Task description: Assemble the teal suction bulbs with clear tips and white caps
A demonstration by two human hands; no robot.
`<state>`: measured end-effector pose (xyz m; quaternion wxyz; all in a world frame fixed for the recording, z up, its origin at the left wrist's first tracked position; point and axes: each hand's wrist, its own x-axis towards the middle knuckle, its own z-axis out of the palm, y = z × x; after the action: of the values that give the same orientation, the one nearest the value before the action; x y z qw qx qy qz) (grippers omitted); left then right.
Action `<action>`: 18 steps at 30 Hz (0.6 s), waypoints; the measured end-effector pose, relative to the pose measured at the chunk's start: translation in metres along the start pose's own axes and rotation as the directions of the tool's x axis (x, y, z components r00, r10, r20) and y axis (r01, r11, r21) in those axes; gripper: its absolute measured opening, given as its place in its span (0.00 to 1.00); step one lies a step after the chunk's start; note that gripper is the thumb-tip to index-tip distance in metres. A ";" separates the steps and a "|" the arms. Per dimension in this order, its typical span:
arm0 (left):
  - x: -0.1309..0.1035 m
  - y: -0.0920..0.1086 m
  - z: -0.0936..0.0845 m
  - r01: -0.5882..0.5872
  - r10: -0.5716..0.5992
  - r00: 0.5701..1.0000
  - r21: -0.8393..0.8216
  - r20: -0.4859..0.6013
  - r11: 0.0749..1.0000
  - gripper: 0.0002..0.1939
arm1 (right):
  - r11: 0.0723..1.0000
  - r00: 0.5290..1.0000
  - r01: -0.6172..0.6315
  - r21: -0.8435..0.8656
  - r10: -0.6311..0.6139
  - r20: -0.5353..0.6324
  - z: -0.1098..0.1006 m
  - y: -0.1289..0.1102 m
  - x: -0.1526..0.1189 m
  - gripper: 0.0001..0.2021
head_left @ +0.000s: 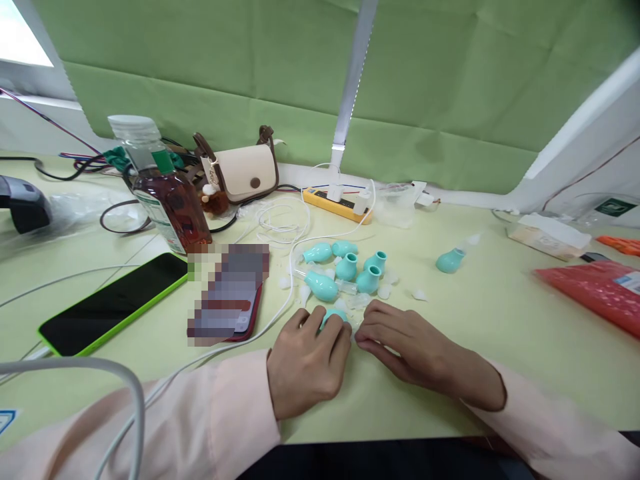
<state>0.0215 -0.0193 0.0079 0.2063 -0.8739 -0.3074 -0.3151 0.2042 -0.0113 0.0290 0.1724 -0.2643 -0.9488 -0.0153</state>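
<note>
My left hand (pixel 311 365) rests low over the table, its fingers curled round a teal bulb (pixel 334 316) whose top shows between them. Close to its right, my right hand (pixel 407 341) is closed in a pinch by the bulb's end. Whatever its fingertips hold is hidden. Just beyond both hands lie several glossy teal bulbs (pixel 321 287), some on their sides, others standing with round mouths upward. Small translucent caps (pixel 384 291) and a clear tube piece (pixel 347 287) are scattered among them. A separate teal bulb (pixel 450 261) with a clear tip lies farther right.
A white cable (pixel 293 280) loops past the left of the bulbs. On the left are a phone (pixel 233 293), a green-edged phone (pixel 115 303) and a bottle (pixel 173 207). A handbag (pixel 243 173) and yellow power strip (pixel 333 203) stand behind; a red packet (pixel 595 290) lies right.
</note>
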 end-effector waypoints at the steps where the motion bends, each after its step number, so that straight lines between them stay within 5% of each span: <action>1: 0.001 0.000 0.000 0.009 -0.009 1.000 -0.002 0.001 1.000 0.05 | 0.998 1.000 0.020 -0.066 -0.020 0.006 0.001 0.000 -0.001 0.05; 9: 0.009 -0.005 -0.007 0.172 -0.174 0.985 -0.126 -0.004 0.977 0.06 | 0.940 0.935 0.177 -0.292 -0.254 -0.249 0.005 0.002 -0.004 0.08; 13: 0.008 -0.012 -0.005 0.230 -0.236 0.972 -0.222 0.001 0.948 0.06 | 0.982 0.886 -0.034 -0.187 -0.057 -0.460 -0.005 0.005 -0.003 0.08; 15: 0.007 -0.014 -0.006 0.232 -0.252 0.967 -0.308 -0.027 0.923 0.07 | 0.980 0.908 -0.194 -0.052 0.159 -0.387 -0.013 0.014 -0.004 0.05; 18: 0.004 -0.008 -0.007 0.154 -0.205 0.975 -0.400 -0.088 0.903 0.08 | 0.933 0.938 -0.343 0.111 0.347 -0.016 -0.022 0.034 -0.010 0.04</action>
<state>0.0157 -0.0160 0.0171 0.0171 -0.8434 -0.3038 -0.4429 0.2368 0.0104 0.0436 0.2031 -0.4168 -0.8839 0.0612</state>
